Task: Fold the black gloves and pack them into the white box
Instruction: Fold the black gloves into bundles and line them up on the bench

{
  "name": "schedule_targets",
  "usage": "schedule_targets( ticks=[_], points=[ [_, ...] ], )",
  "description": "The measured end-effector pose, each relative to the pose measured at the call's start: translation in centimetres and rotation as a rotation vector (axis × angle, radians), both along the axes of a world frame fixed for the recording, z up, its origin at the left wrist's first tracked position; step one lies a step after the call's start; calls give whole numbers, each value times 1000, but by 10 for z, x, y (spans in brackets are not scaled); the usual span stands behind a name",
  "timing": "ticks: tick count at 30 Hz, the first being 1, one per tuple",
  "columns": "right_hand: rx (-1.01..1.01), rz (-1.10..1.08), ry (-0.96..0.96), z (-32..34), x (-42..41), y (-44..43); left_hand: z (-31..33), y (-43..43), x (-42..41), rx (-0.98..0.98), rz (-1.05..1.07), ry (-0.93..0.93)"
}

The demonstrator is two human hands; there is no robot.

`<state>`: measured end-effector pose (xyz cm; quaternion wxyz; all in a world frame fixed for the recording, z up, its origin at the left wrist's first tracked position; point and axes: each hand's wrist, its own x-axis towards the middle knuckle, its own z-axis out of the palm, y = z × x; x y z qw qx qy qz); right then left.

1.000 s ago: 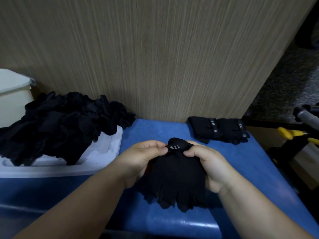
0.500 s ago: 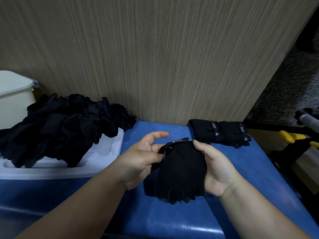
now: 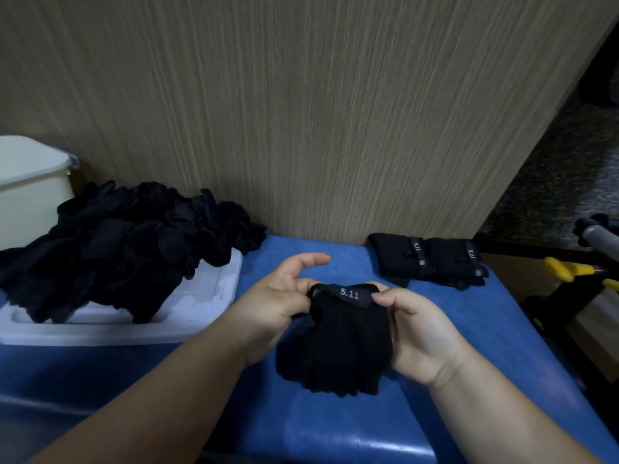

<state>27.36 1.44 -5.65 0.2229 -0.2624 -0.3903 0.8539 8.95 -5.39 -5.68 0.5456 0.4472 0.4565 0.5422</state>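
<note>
A black glove (image 3: 341, 343) with a "5.11" wrist strap is held above the blue surface (image 3: 335, 430), fingers hanging toward me. My left hand (image 3: 278, 303) pinches the strap's left end, its index finger stretched out. My right hand (image 3: 418, 329) grips the glove's right side, thumb on the strap's right end. A heap of loose black gloves (image 3: 117, 249) lies in the white box (image 3: 187, 316) at the left. Two folded gloves (image 3: 428, 259) lie side by side at the back right of the blue surface.
A wood-grain panel (image 3: 301, 112) stands right behind the blue surface. A cream lidded bin (image 3: 30, 192) sits at the far left. Off the right edge are yellow-handled tools (image 3: 569, 269) and a dark floor.
The strap, edge-on half a second ago, now faces me showing "5.11". Both hands have closed on its ends again, and the glove has bunched shorter.
</note>
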Motion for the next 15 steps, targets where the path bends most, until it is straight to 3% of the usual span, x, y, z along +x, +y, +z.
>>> schedule_targets(
  ticks=[6, 9, 12, 15],
  points=[
    [121, -100, -76, 3, -2, -2, -5, 4, 2, -164, 127, 41],
    [192, -155, -133, 1, -3, -2, -14, 6, -4, -289, 72, 65],
    [278, -180, -194, 0, -4, -2, -12, 5, -4, -289, -21, 151],
    [284, -213, -201, -2, -4, 0, -9, 4, 0, -245, 50, 175]
  ],
)
